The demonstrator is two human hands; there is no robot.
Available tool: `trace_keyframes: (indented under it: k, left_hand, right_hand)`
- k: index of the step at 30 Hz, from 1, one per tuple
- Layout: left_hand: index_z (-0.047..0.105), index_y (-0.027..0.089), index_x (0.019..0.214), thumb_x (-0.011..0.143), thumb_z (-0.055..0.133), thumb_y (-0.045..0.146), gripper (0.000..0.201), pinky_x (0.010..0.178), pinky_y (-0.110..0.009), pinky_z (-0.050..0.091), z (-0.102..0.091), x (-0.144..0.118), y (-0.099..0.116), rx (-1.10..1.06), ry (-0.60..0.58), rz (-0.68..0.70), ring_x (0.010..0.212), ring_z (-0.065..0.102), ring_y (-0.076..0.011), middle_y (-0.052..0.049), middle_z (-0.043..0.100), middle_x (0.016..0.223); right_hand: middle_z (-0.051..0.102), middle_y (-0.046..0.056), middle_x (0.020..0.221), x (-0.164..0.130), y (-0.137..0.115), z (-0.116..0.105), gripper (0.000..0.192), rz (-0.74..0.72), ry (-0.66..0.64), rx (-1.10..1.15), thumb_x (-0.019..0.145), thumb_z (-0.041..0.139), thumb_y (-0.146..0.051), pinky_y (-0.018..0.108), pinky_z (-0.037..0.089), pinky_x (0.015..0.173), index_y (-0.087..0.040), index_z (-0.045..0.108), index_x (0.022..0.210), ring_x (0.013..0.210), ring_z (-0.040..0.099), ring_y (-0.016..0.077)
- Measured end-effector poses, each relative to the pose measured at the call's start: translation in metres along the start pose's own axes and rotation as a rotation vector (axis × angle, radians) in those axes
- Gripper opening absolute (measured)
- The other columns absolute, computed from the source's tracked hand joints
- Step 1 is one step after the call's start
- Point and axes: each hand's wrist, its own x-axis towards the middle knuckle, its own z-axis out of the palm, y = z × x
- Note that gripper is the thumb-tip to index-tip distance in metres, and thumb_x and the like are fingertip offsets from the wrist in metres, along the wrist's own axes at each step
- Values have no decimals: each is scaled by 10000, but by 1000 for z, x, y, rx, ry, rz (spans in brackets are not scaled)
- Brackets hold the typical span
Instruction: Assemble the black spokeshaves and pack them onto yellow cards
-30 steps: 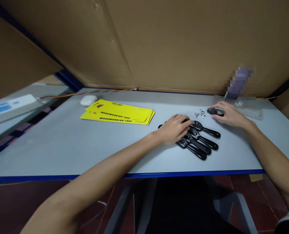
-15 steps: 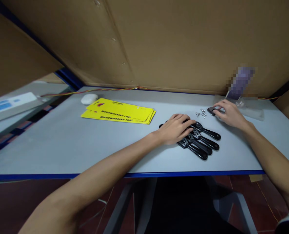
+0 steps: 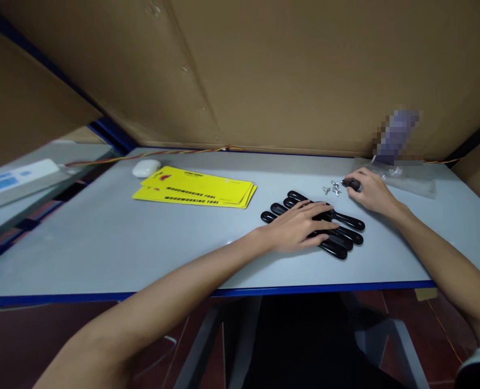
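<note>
Several black spokeshaves [image 3: 339, 248] lie side by side at a slant on the table, their handles sticking out at both ends. Across their middles rests my left hand [image 3: 300, 226], palm down with fingers spread, hiding most of the tool bodies. My right hand [image 3: 371, 190] pinches a small dark flat part [image 3: 351, 183] between thumb and fingers, just above the tabletop. Right beside its fingertips is a small pile of silver thumb screws [image 3: 336, 188].
Overlapping yellow cards [image 3: 195, 186] printed "WOODWORKING TOOL" lie left of centre. A white rounded case [image 3: 146, 168] sits behind them. Clear plastic bags [image 3: 418, 183] lie at the back right. A white power strip [image 3: 19, 181] is at far left, with cardboard walls [image 3: 284, 81] behind.
My left hand has slid slightly right and toward me over the spokeshaves, uncovering their left handles. My right hand has turned the small dark part and stays by the screws.
</note>
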Motion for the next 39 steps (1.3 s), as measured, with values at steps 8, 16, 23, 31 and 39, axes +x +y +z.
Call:
trace_keyframes:
  k: [8,16,23,31,39]
  left_hand:
    - [623,263,1512,1105,477,449,471,1222,-688,391,6,5,16,78,-3,-234,1567,408,-416,-178,514,1622]
    - [615,217,1503,1095,465,475,505,1182,-701,423,4,5,23,157,10,-335,1528,436,-459,-209,524,1589]
    - [663,140,1327,1091,421,520,509,1165,-626,461,2,4,18,152,79,-303,1452,510,-402,-215,579,1513]
    - [628,170,1411,1013,469,655,647,1224,-611,388,-1,1,3,232,131,-331,1511,433,-431,-177,616,1470]
    - [568,179,1477,1012,427,674,693,1143,-582,456,-6,2,-2,203,39,-446,1300,628,-376,-162,652,1437]
  right_hand:
    - [750,153,1137,1,2,1,321,-10,3,19,885,585,-265,505,533,973,-207,782,1132,1045,700,344]
    - [765,130,1087,2,1,0,264,24,14,31,897,597,-270,504,526,984,-232,794,1069,1043,697,334]
    - [764,140,1083,1,0,-1,245,25,32,53,897,617,-262,497,539,989,-222,804,1051,1034,705,331]
    - [762,138,1103,1,3,2,243,-19,73,22,867,632,-244,492,531,950,-196,791,1044,1012,707,319]
    - [761,131,1128,0,3,1,228,-20,78,-3,863,639,-234,500,502,943,-216,775,1044,1034,694,319]
